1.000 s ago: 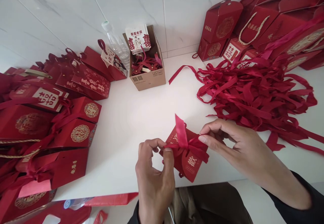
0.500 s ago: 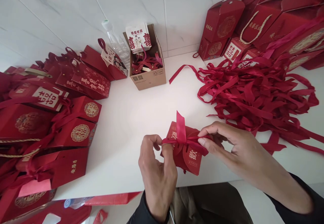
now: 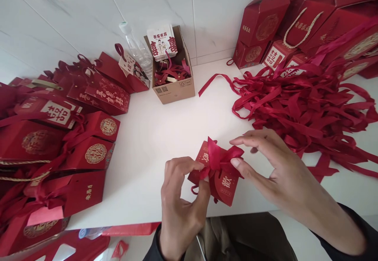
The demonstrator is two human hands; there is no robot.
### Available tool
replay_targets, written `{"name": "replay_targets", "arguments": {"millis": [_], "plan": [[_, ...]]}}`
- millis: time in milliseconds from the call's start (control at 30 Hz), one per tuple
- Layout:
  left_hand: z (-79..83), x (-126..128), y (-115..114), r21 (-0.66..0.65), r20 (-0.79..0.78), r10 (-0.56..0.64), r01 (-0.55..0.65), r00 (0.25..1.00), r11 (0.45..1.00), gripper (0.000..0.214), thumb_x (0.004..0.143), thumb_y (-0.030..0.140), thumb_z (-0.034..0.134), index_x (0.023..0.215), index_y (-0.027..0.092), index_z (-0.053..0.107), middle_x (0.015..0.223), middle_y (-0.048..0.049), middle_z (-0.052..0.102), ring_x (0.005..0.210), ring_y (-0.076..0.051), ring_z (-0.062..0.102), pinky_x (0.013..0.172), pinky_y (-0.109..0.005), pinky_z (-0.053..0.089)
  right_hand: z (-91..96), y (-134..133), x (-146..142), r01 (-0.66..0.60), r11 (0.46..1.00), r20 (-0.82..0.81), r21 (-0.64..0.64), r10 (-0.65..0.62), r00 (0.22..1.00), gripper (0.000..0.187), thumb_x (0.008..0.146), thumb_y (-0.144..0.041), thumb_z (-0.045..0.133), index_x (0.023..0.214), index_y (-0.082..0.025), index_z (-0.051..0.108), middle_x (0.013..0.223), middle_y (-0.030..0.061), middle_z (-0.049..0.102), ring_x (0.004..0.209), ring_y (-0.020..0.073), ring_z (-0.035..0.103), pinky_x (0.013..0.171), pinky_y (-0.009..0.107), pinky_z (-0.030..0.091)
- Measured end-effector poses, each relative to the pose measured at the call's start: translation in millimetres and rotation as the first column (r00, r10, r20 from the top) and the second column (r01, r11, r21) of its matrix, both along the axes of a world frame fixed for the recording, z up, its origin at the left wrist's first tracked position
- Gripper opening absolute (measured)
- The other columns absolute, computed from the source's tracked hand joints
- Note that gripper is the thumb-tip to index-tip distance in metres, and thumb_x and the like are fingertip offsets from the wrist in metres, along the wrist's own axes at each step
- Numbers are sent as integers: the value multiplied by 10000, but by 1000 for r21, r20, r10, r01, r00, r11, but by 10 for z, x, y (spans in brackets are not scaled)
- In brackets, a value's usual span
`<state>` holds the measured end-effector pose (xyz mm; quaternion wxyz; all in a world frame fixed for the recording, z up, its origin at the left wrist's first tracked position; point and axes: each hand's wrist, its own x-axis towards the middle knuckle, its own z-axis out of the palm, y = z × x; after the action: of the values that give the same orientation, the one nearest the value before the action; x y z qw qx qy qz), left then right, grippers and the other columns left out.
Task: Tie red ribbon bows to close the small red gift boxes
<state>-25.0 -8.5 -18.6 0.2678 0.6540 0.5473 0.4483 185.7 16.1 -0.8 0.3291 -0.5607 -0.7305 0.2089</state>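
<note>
A small red gift box with gold lettering lies at the table's front edge. Across its top runs a red ribbon, gathered into a bow with a short tail pointing up. My left hand pinches the ribbon's left part between thumb and fingers, close against the box. At the bow's right loop, my right hand rests its thumb tip on the ribbon, the index finger lifted away and the fingers spread. Beyond the right hand spreads a tangled heap of loose red ribbons.
A cardboard box with printed cards and red strips stands against the tiled wall, beside a clear plastic bottle. Finished-looking red boxes crowd the left side. More red boxes are stacked at the back right.
The ribbon has gone from a flat crossing with one raised tail to a fuller bow. My left hand has shifted inward on it; my right fingers have opened off the ribbon.
</note>
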Motion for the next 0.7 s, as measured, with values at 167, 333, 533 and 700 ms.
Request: {"name": "replay_targets", "arguments": {"millis": [167,333,533,700], "plan": [[-9,10,33,-2,21,29,-29,999,1000,268,901,21,619,970,280,626,907,49,601,817,-112,545,705,-203,482,18,-20,-97,-157,978,134,141,138,981,189,1038,-263,583,1222,-293,612,1354,95,527,1308,293,501,1043,469,497],[-11,94,58,-52,81,143,-139,986,989,173,952,95,622,952,267,602,863,62,604,740,-80,555,656,-163,484,6,-25,-166,-195,962,129,192,172,977,140,1043,-118,553,1069,-252,579,1194,79,567,1187,244,533,952,375,505],[-49,206,69,6,42,267,-268,963,963,225,927,42,567,972,263,574,826,72,595,725,-73,555,664,-156,475,43,-111,-193,-174,938,218,299,111,970,183,1014,-84,615,1137,-215,645,1121,84,610,1071,260,550,910,398,458],[-12,211,27,13,-13,192,-192,981,981,282,962,45,515,1081,279,618,955,36,647,850,-107,576,766,-207,484,76,-129,-201,-198,961,163,194,168,972,113,1075,-158,524,1118,-236,595,959,25,702,864,216,618,782,381,465]]}}
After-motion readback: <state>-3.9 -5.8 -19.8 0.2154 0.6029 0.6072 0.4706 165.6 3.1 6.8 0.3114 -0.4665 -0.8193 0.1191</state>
